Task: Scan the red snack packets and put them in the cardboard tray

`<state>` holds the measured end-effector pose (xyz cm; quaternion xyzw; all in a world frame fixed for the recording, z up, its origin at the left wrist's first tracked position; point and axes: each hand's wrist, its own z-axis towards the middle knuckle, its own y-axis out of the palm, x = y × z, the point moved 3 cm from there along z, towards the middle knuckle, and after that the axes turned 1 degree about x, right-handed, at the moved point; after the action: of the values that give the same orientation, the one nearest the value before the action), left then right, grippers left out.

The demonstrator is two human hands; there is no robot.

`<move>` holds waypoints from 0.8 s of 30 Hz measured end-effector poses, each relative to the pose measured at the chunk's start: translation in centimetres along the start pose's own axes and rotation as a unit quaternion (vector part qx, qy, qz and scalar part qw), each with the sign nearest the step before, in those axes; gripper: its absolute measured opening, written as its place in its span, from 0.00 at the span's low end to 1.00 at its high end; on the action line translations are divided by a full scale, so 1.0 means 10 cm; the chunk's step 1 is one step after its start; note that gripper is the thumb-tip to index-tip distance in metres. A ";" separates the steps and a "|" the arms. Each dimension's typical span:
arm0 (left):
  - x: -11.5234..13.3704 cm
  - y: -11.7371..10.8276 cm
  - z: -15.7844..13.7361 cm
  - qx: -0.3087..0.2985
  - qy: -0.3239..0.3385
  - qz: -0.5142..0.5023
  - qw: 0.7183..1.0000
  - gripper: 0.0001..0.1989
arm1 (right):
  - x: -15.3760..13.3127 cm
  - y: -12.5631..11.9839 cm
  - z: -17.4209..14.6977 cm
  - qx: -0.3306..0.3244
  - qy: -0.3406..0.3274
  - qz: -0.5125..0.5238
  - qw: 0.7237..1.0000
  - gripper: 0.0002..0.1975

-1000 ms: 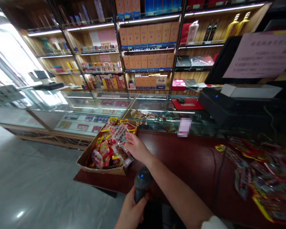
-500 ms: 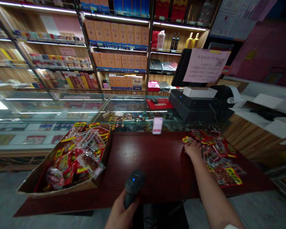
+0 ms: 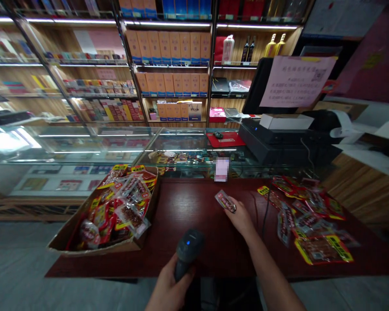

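My left hand (image 3: 174, 283) is wrapped round the handle of a dark barcode scanner (image 3: 188, 248), its head lit by a small blue light, low over the table's front edge. In my right hand (image 3: 239, 217) is a small snack packet (image 3: 226, 202), gripped by one end above the middle of the dark red table (image 3: 188, 207). To the right lies a loose pile of snack packets (image 3: 311, 220), red, yellow and clear. On the left, a cardboard box (image 3: 116, 248) is heaped with similar packets.
A glass display counter (image 3: 178, 140) runs behind the table. A monitor with a paper sign (image 3: 294, 82) stands above a dark cash drawer (image 3: 262, 140) at back right. A cable (image 3: 266, 207) trails over the table. Stocked shelves (image 3: 171, 69) line the wall.
My right hand has come away from the right-hand pile toward the table's middle, lifting a snack packet. My left hand still holds the scanner. The view has shifted slightly.
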<state>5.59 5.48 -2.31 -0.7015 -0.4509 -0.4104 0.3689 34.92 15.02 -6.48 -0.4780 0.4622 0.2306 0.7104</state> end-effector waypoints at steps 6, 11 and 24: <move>0.15 -0.12 -0.10 0.014 0.024 0.005 1.000 0.23 | -0.23 0.28 -0.37 -0.094 0.228 0.426 0.870 0.17; 0.21 -0.19 -0.15 0.018 0.026 0.006 0.999 0.17 | -0.38 0.36 -0.51 -0.101 0.260 0.546 0.790 0.13; 0.30 -0.09 -0.21 0.021 -0.005 -0.027 0.999 0.22 | -0.46 0.63 -0.61 -0.014 0.217 0.577 0.787 0.20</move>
<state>4.99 4.90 1.43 -0.6829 -0.4801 -0.4077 0.3700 25.28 12.85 -6.03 -0.1691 0.7906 0.4943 0.3193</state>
